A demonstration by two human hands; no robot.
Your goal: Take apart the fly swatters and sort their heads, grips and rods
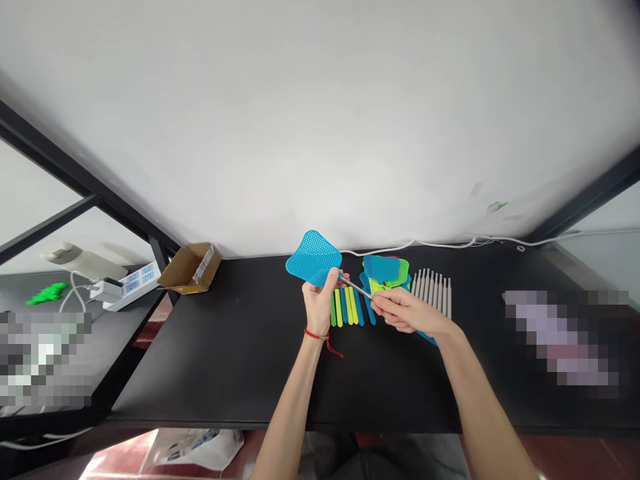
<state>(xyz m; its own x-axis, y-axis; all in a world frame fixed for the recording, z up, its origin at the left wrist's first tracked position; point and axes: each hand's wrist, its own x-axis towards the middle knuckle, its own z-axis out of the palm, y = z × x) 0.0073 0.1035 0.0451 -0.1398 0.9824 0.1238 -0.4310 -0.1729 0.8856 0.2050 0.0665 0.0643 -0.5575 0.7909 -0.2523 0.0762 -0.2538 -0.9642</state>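
Observation:
A blue perforated fly swatter (314, 255) is held slantwise above the black table, its head up and to the left. My left hand (321, 297) is closed on the base of the head, thumb on top. A thin metal rod runs from there to my right hand (403, 311), whose fingers wrap the rod's lower part. A blue handle end shows below my right wrist. Beneath the rod lies a row of green, yellow and blue handles (350, 307). Behind my right hand is a pile of blue and yellow-green swatter heads (385, 268). Several grey metal rods (435, 290) lie beside it.
An open cardboard box (193, 270) stands at the table's back left. A white power strip (135, 287) with plugs is farther left, near a green object (47, 293). A white cable (445, 245) runs along the wall. A blurred item lies at right on the black table (225, 373).

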